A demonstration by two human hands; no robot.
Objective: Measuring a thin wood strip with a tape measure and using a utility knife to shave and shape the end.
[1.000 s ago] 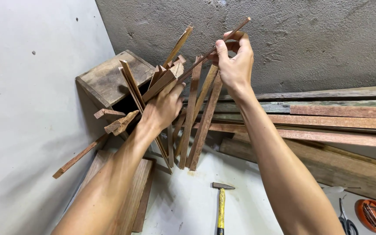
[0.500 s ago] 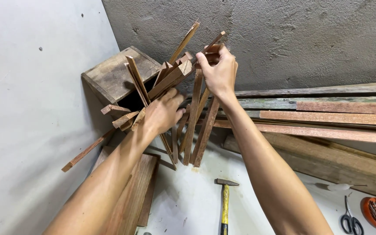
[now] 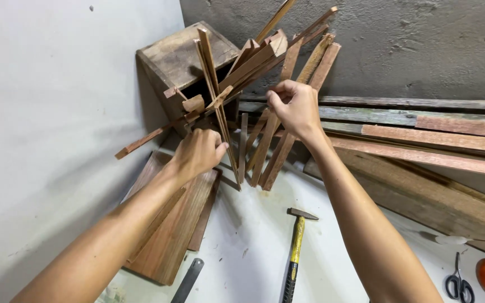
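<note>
Wooden strips, thin and reddish-brown [image 3: 265,112], are standing bundled in the corner, leaning against the grey rough wall [image 3: 399,50] beside an old wooden box [image 3: 181,56]. I am clenching my left hand [image 3: 197,152] around the lower strips and pinching one slat with my right hand [image 3: 294,106]. Nothing is sorted out yet, I judge. A yellow-handled hammer [image 3: 294,252] is lying untouched on the white floor [image 3: 248,235].

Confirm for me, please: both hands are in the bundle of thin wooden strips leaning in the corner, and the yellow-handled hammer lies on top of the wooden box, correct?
Not quite. The yellow-handled hammer lies on the white floor between the forearms, not on the wooden box. The rest holds: the head view shows the left hand and right hand in the bundle of thin wooden strips leaning in the corner.
</note>
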